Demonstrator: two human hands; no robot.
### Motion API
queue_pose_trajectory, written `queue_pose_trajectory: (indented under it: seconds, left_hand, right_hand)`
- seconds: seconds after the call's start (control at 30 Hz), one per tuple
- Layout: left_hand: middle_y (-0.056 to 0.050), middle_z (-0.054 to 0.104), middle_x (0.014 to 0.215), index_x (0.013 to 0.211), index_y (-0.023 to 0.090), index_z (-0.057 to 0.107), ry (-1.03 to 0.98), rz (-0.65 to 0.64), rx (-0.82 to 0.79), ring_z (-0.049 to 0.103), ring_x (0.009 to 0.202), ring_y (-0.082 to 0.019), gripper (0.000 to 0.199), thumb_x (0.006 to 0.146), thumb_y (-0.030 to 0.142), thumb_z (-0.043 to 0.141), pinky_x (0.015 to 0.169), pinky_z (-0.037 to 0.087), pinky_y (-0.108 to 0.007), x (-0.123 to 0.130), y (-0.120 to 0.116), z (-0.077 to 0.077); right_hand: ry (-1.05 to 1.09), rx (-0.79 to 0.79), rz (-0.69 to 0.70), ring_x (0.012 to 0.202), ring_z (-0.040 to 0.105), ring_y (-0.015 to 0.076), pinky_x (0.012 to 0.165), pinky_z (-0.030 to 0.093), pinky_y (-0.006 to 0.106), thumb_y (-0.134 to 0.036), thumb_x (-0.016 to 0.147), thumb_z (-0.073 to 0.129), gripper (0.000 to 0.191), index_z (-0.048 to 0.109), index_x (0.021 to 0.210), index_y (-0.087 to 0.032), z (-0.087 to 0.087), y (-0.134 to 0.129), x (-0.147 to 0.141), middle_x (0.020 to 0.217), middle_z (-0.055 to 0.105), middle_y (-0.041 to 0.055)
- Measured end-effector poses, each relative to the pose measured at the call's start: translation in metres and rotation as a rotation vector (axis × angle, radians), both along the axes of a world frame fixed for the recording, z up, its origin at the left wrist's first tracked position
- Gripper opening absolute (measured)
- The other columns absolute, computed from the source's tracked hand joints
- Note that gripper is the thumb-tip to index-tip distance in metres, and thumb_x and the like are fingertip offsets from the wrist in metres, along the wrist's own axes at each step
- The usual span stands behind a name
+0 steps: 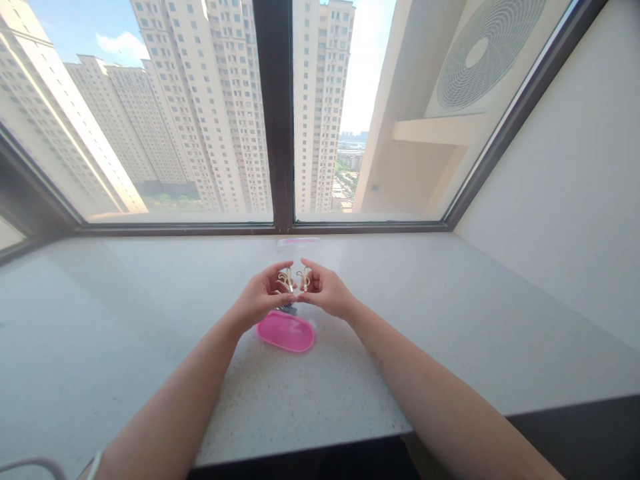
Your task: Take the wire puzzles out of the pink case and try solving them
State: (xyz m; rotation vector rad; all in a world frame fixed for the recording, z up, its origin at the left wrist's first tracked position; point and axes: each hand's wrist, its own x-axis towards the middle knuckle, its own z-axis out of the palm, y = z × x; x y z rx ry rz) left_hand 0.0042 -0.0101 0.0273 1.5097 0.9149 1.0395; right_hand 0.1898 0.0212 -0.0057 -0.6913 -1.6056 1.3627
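Above the pale sill, my left hand point(259, 295) pinches a small gold-coloured looped metal piece point(285, 279) between thumb and fingers. My right hand point(328, 291) faces it, closed on a second gold looped piece point(303, 278) of similar shape. The two thumb tips nearly meet, and a narrow gap separates the pieces. Their exact kind is too small to make out. Just below my hands lies a shallow pink oval tray or lid point(286, 333). A small dark grey item point(287, 309) shows at its far edge, partly hidden by my left thumb.
The speckled white sill point(310, 400) runs up to a brown window frame point(283, 120). A flat clear item with a pink streak point(299, 241) lies near the window's base. A white wall point(560, 220) stands on the right. A pale cable point(35, 461) curves at the lower left.
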Motion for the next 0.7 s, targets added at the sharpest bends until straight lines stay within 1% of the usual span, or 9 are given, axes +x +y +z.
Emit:
queue_pose_trajectory:
  seconds: [0.1, 0.17, 0.23, 0.33, 0.47, 0.57, 0.7]
  left_hand:
    - [-0.003, 0.060, 0.091, 0.129, 0.020, 0.045, -0.016, -0.022, -0.022, 0.056, 0.071, -0.012, 0.071, 0.066, 0.022, 0.076, 0.062, 0.048, -0.027, -0.0006, 0.0001, 0.0003]
    - [-0.005, 0.060, 0.096, 0.129, 0.021, 0.045, -0.021, -0.037, -0.043, 0.058, 0.072, -0.013, 0.070, 0.066, 0.022, 0.076, 0.061, 0.047, -0.027, -0.0006, -0.0006, 0.0011]
    - [-0.006, 0.060, 0.100, 0.129, 0.021, 0.044, -0.017, -0.042, -0.059, 0.060, 0.073, -0.014, 0.068, 0.068, 0.025, 0.074, 0.062, 0.048, -0.028, -0.0006, -0.0015, 0.0018]
    - [-0.006, 0.061, 0.097, 0.129, 0.020, 0.043, -0.004, -0.027, -0.061, 0.063, 0.073, -0.016, 0.062, 0.073, 0.028, 0.070, 0.063, 0.048, -0.029, -0.0008, -0.0025, 0.0026]
    - [-0.004, 0.061, 0.093, 0.127, 0.020, 0.045, -0.015, -0.016, -0.055, 0.063, 0.074, -0.017, 0.059, 0.073, 0.025, 0.069, 0.064, 0.049, -0.030, -0.0003, -0.0033, 0.0032]
    - [-0.003, 0.059, 0.094, 0.124, 0.021, 0.047, -0.055, -0.027, -0.060, 0.063, 0.076, -0.017, 0.058, 0.071, 0.021, 0.070, 0.067, 0.050, -0.032, 0.0012, -0.0040, 0.0044]
    - [-0.001, 0.057, 0.090, 0.123, 0.023, 0.047, -0.083, -0.031, -0.050, 0.062, 0.076, -0.016, 0.057, 0.070, 0.019, 0.069, 0.068, 0.051, -0.033, 0.0023, -0.0044, 0.0054]
  right_hand:
    - [0.040, -0.085, 0.030, 0.067, 0.054, 0.0112, 0.064, 0.048, 0.028, -0.019, 0.052, 0.084, 0.098, 0.036, 0.137, -0.017, 0.0027, -0.0006, 0.0012, 0.081, 0.052, -0.0019]
    - [0.061, -0.128, 0.045, 0.070, 0.056, 0.0122, 0.066, 0.049, 0.029, -0.019, 0.052, 0.084, 0.096, 0.038, 0.136, -0.017, 0.0050, -0.0019, 0.0017, 0.084, 0.053, -0.0008]
    - [0.082, -0.150, 0.047, 0.074, 0.058, 0.0135, 0.069, 0.049, 0.029, -0.019, 0.055, 0.082, 0.088, 0.041, 0.133, -0.016, 0.0068, -0.0031, 0.0015, 0.086, 0.055, 0.0003]
    - [0.103, -0.150, 0.026, 0.074, 0.058, 0.0138, 0.068, 0.049, 0.029, -0.022, 0.063, 0.078, 0.075, 0.045, 0.130, -0.014, 0.0068, -0.0028, 0.0002, 0.084, 0.055, 0.0011]
    - [0.085, -0.111, -0.005, 0.069, 0.056, 0.0123, 0.063, 0.048, 0.029, -0.022, 0.066, 0.074, 0.070, 0.046, 0.130, -0.016, 0.0024, 0.0006, -0.0015, 0.084, 0.053, 0.0011]
    - [0.048, -0.040, -0.010, 0.072, 0.056, 0.0124, 0.067, 0.049, 0.030, -0.020, 0.068, 0.073, 0.071, 0.044, 0.132, -0.019, -0.0003, 0.0020, -0.0011, 0.090, 0.053, 0.0023]
    - [-0.023, 0.064, -0.027, 0.074, 0.057, 0.0125, 0.072, 0.050, 0.032, -0.017, 0.070, 0.070, 0.070, 0.042, 0.134, -0.022, 0.0009, 0.0005, 0.0006, 0.092, 0.054, 0.0030]
